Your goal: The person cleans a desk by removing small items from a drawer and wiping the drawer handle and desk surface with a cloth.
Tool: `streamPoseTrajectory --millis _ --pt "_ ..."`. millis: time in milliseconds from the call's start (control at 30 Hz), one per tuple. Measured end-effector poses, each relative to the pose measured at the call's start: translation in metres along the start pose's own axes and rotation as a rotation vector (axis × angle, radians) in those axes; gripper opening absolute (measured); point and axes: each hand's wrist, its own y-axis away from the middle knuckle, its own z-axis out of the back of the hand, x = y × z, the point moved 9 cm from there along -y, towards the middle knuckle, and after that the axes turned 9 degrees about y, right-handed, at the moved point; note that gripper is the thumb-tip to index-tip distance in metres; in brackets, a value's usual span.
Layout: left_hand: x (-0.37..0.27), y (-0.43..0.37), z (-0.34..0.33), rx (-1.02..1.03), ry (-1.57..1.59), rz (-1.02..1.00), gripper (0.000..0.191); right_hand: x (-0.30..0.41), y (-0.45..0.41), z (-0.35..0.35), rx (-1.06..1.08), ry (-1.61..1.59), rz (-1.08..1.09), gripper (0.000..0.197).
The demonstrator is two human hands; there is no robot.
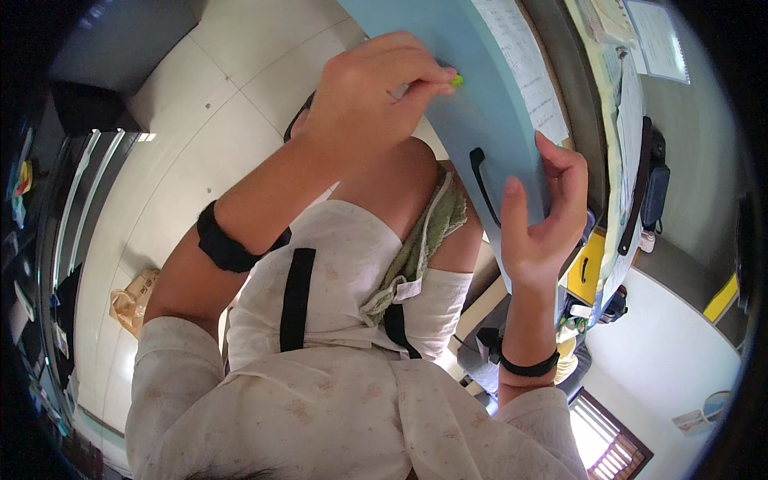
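Note:
My left hand [384, 81] is in front of a light blue drawer front [462, 114], with thumb and fingertips pinching a small bright green object [458, 80]. The fingers hide most of that object, so its kind is unclear. At the panel's upper edge, my right hand [543, 210] grips the drawer front, its thumb on the outer face and its fingers over the far side. A black curved drawer handle [480, 174] lies between the two hands. Behind the panel's edge are sheets of paper [528, 66] with writing. A green towel [420, 240] rests across my lap.
The desktop [606, 108] on the right bears papers, a spiral notebook [660, 42] and a black case [655, 195]. A yellow drawer front [585, 267] is below it. On the tiled floor [180, 138] at left lies a brown paper bag [135, 297].

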Motion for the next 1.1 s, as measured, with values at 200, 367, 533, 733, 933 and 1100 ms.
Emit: streamPoseTrajectory --millis 200,367,533,733,933,1100 --pt "-0.034 0.018 -0.038 0.078 -0.002 -0.146 0.016 -0.003 0.003 0.000 -0.024 0.021 -0.015 0.040" --pt "-0.019 0.011 -0.023 0.039 0.013 -0.134 0.018 -0.004 0.002 0.002 -0.017 -0.015 -0.006 0.039" --pt "0.000 0.004 -0.003 -0.093 0.068 0.064 0.009 0.000 -0.001 0.002 -0.063 -0.007 0.005 0.039" --pt "-0.021 0.006 -0.022 0.021 0.083 -0.028 0.006 -0.002 0.002 0.000 -0.004 0.067 0.018 0.039" --pt "-0.016 0.011 -0.020 -0.066 0.094 0.047 0.008 -0.002 0.001 0.001 -0.033 0.010 -0.022 0.039" --pt "-0.001 0.038 -0.044 0.190 -0.008 0.152 0.007 0.001 0.004 0.001 -0.025 0.024 0.015 0.039"
